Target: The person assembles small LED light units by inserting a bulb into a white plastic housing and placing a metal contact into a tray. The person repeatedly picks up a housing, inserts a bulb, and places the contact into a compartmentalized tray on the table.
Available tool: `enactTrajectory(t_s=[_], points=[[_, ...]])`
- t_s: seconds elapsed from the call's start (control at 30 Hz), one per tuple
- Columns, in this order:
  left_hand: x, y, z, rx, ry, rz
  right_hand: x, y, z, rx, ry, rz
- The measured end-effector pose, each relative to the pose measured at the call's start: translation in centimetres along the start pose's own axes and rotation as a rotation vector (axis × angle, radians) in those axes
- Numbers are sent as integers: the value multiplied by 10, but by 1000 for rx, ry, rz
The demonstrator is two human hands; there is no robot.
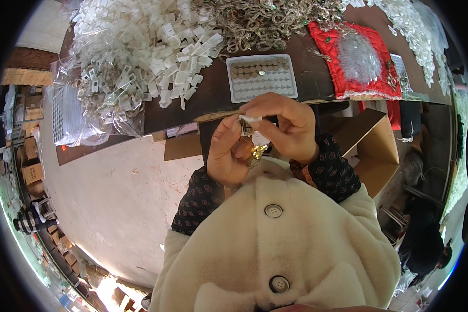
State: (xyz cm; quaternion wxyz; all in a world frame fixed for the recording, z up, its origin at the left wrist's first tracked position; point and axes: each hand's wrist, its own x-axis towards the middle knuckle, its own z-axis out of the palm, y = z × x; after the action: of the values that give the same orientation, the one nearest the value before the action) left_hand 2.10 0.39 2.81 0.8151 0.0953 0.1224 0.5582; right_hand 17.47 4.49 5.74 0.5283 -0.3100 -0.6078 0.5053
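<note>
Two hands point(226, 151) point(291, 122), small white piece point(250, 118), dimpled tray point(239, 95)

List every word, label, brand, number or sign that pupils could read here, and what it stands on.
None can be read.
Cardboard box on the left: faint dark marks, too small and blurred to read.
Small white piece held between left hand and right hand: no lettering visible.

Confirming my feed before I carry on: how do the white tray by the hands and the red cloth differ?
The white tray holds small round pieces in rows; the red cloth bears a loose heap of clear strands. The tray looks stiff, the cloth soft. Both lie on the dark table.
</note>
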Motion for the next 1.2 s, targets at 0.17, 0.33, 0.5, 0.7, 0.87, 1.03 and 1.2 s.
enactTrajectory(t_s=[0.17,0.33,0.5,0.7,0.87,1.03,1.2], points=[[-5,-2,16,3,259,-92,2,4,-11,-183,-182,-300],[-4,-7,2,-106,157,-87,1,9,-5,-276,-84,-409],[-6,-11,-20,-232,-59,-149,-1,10,0,-181,-4,-377],[-1,-19,-17,-180,-107,-56,-8,13,-19,-452,-105,-550],[0,-21,-13,138,271,-45,-28,7,-70,-710,70,-347],[2,-16,-28,155,241,-61,-36,2,-162,-1082,675,-93],[4,-20,-28,137,312,-71,-51,9,-196,-1073,648,72]])
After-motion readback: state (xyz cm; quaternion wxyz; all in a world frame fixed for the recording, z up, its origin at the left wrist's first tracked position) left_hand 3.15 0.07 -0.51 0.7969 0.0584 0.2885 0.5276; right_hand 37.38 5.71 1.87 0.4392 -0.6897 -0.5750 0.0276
